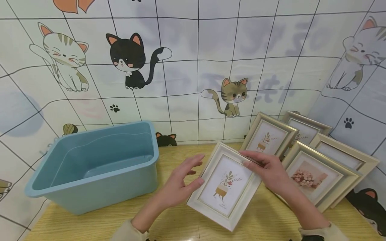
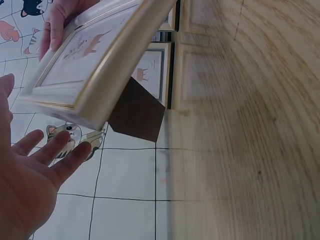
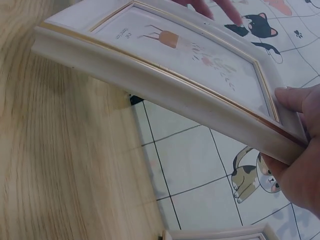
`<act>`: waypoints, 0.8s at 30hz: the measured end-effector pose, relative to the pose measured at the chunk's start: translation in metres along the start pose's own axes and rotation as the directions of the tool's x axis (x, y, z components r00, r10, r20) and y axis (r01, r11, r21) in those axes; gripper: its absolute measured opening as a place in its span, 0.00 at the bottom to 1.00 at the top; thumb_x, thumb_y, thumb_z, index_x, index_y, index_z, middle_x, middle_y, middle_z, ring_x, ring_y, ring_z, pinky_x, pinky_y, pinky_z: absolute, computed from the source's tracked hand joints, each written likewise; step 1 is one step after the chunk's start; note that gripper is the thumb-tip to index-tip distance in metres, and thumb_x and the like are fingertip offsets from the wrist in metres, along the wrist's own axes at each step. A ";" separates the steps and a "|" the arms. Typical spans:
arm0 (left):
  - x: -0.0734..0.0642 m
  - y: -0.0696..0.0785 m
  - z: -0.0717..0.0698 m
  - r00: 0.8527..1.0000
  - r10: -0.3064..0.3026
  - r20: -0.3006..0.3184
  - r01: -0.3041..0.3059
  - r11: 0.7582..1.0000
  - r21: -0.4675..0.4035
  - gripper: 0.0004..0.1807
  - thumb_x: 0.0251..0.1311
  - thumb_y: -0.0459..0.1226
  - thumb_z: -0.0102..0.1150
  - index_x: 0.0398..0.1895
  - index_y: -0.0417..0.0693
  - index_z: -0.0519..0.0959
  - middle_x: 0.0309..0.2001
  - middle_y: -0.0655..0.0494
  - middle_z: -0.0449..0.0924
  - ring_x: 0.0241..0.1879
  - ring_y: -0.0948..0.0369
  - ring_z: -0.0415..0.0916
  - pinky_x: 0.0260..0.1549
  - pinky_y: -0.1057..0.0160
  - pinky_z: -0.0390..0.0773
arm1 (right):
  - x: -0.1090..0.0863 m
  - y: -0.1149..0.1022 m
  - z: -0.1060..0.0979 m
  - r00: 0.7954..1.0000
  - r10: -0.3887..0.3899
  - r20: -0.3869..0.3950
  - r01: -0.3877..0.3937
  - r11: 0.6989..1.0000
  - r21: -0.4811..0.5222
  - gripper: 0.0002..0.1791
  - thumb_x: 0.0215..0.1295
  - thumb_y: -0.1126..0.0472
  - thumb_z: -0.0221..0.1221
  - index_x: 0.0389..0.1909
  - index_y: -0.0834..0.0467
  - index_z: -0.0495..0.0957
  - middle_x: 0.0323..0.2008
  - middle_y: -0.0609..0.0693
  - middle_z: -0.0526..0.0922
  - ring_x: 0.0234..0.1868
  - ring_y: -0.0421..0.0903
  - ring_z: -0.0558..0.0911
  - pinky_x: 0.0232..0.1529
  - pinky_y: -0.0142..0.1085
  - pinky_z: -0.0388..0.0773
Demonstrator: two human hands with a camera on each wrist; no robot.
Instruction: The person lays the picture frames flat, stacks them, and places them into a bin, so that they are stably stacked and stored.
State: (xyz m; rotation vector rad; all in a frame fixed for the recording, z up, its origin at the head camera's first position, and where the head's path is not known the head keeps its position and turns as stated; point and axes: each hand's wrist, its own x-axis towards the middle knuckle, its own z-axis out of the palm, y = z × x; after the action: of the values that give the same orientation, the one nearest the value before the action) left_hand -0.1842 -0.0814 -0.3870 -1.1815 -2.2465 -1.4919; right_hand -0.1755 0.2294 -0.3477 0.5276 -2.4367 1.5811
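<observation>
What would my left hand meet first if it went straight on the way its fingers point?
Most likely the cream-white rectangular picture frame gripped by your right hand; your left hand points toward its upper left side, though depth is unclear and it might pass behind.

Five picture frames (image 1: 223,187), one blue tub (image 1: 111,190)

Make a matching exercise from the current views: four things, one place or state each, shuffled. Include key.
Things
1. blue tub
2. right hand
3. left hand
4. frame with the pink flower picture

Places and states
A. at the right, among other frames
B. fingers spread, gripping nothing
C. at the left of the table
D. thumb on the front of a white frame, holding it near a corner

Pairs: 1-C, 2-D, 3-B, 4-A
</observation>
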 end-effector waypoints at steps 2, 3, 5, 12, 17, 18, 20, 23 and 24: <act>0.002 0.001 0.001 1.000 0.007 0.003 -0.007 1.000 -0.025 0.36 0.70 0.34 0.62 0.79 0.53 0.62 0.73 0.52 0.66 0.67 0.49 0.71 0.55 0.46 0.79 | -0.001 -0.003 0.002 1.000 0.015 0.005 -0.015 1.000 0.009 0.19 0.72 0.64 0.63 0.62 0.63 0.81 0.48 0.61 0.87 0.36 0.45 0.88 0.32 0.40 0.85; 0.003 0.001 0.001 1.000 0.007 0.005 -0.006 0.999 -0.036 0.36 0.70 0.34 0.62 0.79 0.53 0.62 0.73 0.52 0.66 0.66 0.49 0.72 0.54 0.46 0.79 | -0.002 -0.004 0.003 1.000 0.014 0.007 -0.014 1.000 0.010 0.19 0.72 0.64 0.63 0.62 0.63 0.81 0.49 0.61 0.87 0.37 0.45 0.88 0.33 0.39 0.85; 0.005 0.002 0.002 1.000 0.007 0.012 -0.006 0.999 -0.050 0.37 0.70 0.34 0.62 0.80 0.54 0.61 0.74 0.51 0.65 0.66 0.49 0.72 0.54 0.48 0.79 | -0.003 -0.008 0.005 1.000 0.020 0.009 -0.020 1.000 0.013 0.19 0.71 0.64 0.64 0.61 0.63 0.81 0.50 0.60 0.87 0.37 0.45 0.88 0.34 0.39 0.85; 0.006 0.007 0.003 0.999 0.019 0.027 -0.017 0.997 -0.072 0.38 0.70 0.32 0.61 0.80 0.51 0.59 0.74 0.49 0.65 0.63 0.49 0.75 0.56 0.50 0.78 | -0.008 -0.013 0.010 1.000 -0.013 0.019 0.012 0.998 0.067 0.19 0.71 0.66 0.63 0.61 0.65 0.80 0.45 0.58 0.89 0.36 0.46 0.89 0.33 0.39 0.85; 0.006 0.011 0.004 0.999 0.016 0.049 -0.013 0.998 -0.066 0.39 0.70 0.33 0.61 0.81 0.51 0.57 0.71 0.49 0.69 0.60 0.52 0.77 0.55 0.51 0.79 | -0.008 -0.012 0.013 0.999 -0.044 0.017 0.042 0.994 0.099 0.18 0.71 0.68 0.62 0.60 0.66 0.81 0.43 0.54 0.90 0.35 0.46 0.89 0.31 0.41 0.85; 0.005 0.012 0.004 0.998 0.009 0.058 -0.004 0.997 -0.077 0.39 0.70 0.34 0.61 0.82 0.53 0.57 0.70 0.48 0.70 0.59 0.53 0.78 0.53 0.53 0.80 | -0.008 -0.012 0.014 0.999 -0.046 0.013 0.045 0.994 0.103 0.18 0.71 0.68 0.62 0.60 0.66 0.81 0.43 0.53 0.90 0.35 0.46 0.89 0.31 0.41 0.85; 0.005 0.013 0.005 0.997 -0.004 0.082 0.013 0.994 -0.112 0.40 0.72 0.34 0.60 0.82 0.53 0.55 0.67 0.45 0.71 0.55 0.54 0.80 0.48 0.56 0.83 | -0.008 -0.011 0.015 0.999 -0.046 0.005 0.046 0.993 0.106 0.18 0.71 0.68 0.63 0.60 0.65 0.81 0.43 0.53 0.90 0.34 0.46 0.89 0.30 0.41 0.85; 0.005 0.015 0.005 0.993 -0.029 0.116 0.049 0.984 -0.173 0.39 0.74 0.34 0.56 0.83 0.53 0.52 0.62 0.41 0.75 0.49 0.56 0.83 0.39 0.60 0.85 | -0.008 -0.010 0.016 0.999 -0.037 -0.009 0.038 0.994 0.106 0.18 0.71 0.68 0.63 0.60 0.66 0.81 0.43 0.52 0.90 0.34 0.45 0.89 0.30 0.41 0.85; 0.005 0.015 0.005 0.992 -0.035 0.122 0.057 0.982 -0.182 0.38 0.75 0.34 0.55 0.83 0.53 0.51 0.61 0.39 0.75 0.48 0.57 0.84 0.37 0.61 0.85 | -0.008 -0.010 0.017 0.999 -0.033 -0.014 0.034 0.994 0.103 0.18 0.71 0.68 0.63 0.60 0.66 0.81 0.44 0.51 0.90 0.34 0.45 0.88 0.30 0.41 0.85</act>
State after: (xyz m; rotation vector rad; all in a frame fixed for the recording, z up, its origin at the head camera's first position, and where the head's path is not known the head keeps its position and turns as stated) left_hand -0.1755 -0.0716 -0.3763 -1.3109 -2.2641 -1.7244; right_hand -0.1634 0.2120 -0.3491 0.5703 -2.3344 1.6986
